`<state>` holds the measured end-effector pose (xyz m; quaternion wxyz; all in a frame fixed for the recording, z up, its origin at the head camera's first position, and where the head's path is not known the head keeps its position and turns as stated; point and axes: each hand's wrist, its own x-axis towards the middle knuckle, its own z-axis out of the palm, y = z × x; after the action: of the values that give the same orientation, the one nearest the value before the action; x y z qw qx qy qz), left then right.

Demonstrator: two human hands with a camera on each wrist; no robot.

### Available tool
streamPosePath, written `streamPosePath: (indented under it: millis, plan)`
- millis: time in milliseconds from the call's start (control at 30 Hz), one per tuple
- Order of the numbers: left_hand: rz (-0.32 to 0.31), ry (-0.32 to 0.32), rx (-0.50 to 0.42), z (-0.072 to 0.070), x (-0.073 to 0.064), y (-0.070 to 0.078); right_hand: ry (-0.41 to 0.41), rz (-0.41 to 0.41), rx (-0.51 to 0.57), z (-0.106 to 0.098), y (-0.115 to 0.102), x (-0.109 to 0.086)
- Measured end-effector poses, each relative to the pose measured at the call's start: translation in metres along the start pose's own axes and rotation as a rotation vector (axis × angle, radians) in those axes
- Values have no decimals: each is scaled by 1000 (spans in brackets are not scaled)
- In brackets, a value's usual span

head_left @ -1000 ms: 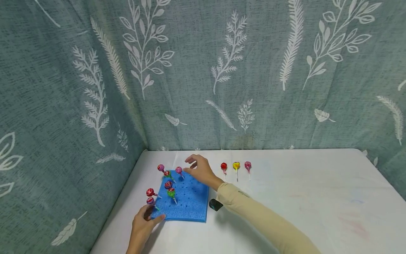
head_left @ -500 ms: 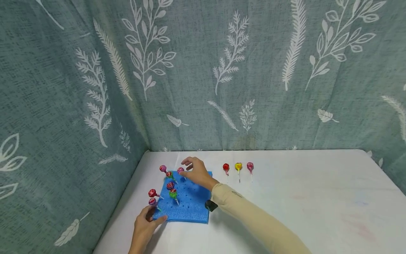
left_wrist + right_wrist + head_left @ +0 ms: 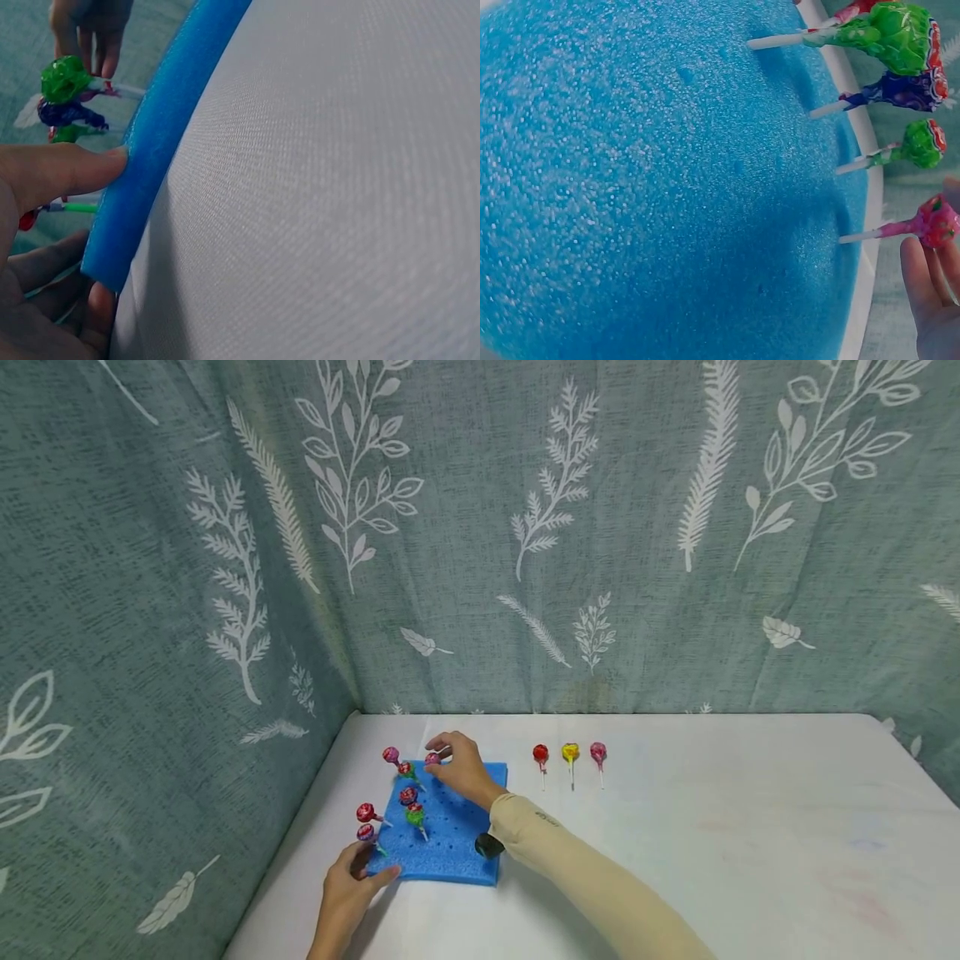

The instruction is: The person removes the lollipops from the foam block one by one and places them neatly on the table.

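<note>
A blue foam board [image 3: 457, 860] with small holes lies on the table, several wrapped lollipops stuck upright or leaning along its left and back. My left hand [image 3: 347, 887] grips the near left corner, its thumb [image 3: 82, 169] on top and its fingers around the edge. At the back, the fingers of my right hand [image 3: 463, 770] are around the head of a pink lollipop [image 3: 936, 223], whose white stick stands in the foam. A green lollipop [image 3: 924, 144], a dark blue one [image 3: 911, 91] and a larger green one [image 3: 900, 37] stand beside it.
Right of the board, a red lollipop [image 3: 540, 753], a yellow lollipop [image 3: 570, 752] and a pink-purple lollipop [image 3: 597, 752] lie in a row on the white table [image 3: 712, 835]. A leaf-patterned curtain [image 3: 480, 543] hangs behind and at the left.
My right hand has moved left from beside the pink lollipop, and its fingers have come around the head. The left hand has stayed on the board's corner.
</note>
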<state>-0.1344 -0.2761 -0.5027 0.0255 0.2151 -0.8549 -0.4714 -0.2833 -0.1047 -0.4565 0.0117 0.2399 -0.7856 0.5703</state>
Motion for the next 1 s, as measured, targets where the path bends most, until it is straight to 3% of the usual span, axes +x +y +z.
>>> streamPosePath:
  millis: [600, 1000]
  plan:
    - [9, -26, -22, 0, -2, 4, 60, 19, -4, -1, 9, -2]
    - [-6, -17, -5, -4, -2, 3, 164, -114, 56, -8, -2, 0]
